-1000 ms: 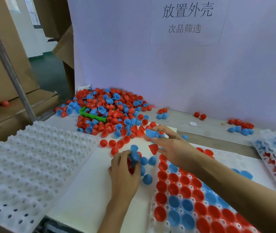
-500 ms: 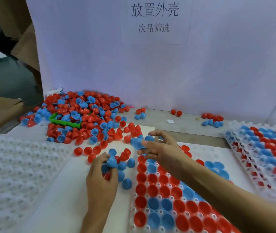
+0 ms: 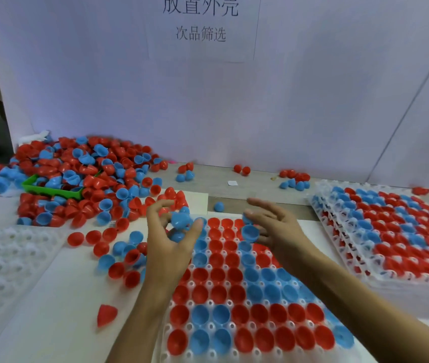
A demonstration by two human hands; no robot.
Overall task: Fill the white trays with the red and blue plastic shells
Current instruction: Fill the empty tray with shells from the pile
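From the head view, I read the shells as thin, light, stiff plastic cups, smooth enough to slip; I would pinch each by its rim or cup it over the dome, then drop it open side up into a pocket.

My left hand (image 3: 171, 239) is over the near tray's (image 3: 299, 344) left edge, fingers curled, thumb and fingertips gripping a blue shell (image 3: 180, 220); more blue shows under the palm, so it probably carries several. My right hand (image 3: 273, 226) hovers over the tray's far rows, index and middle fingers stretched forward, while thumb and lower fingers hold another blue cup (image 3: 250, 233).

The tray is mostly filled with red and blue; the far right part looks bare, though my forearm hides much of it. The pile (image 3: 82, 179) sits far left around a green bin (image 3: 51, 188), with loose shells between it and the tray. A full stack (image 3: 391, 231) lies right, an empty tray (image 3: 4, 263) left.
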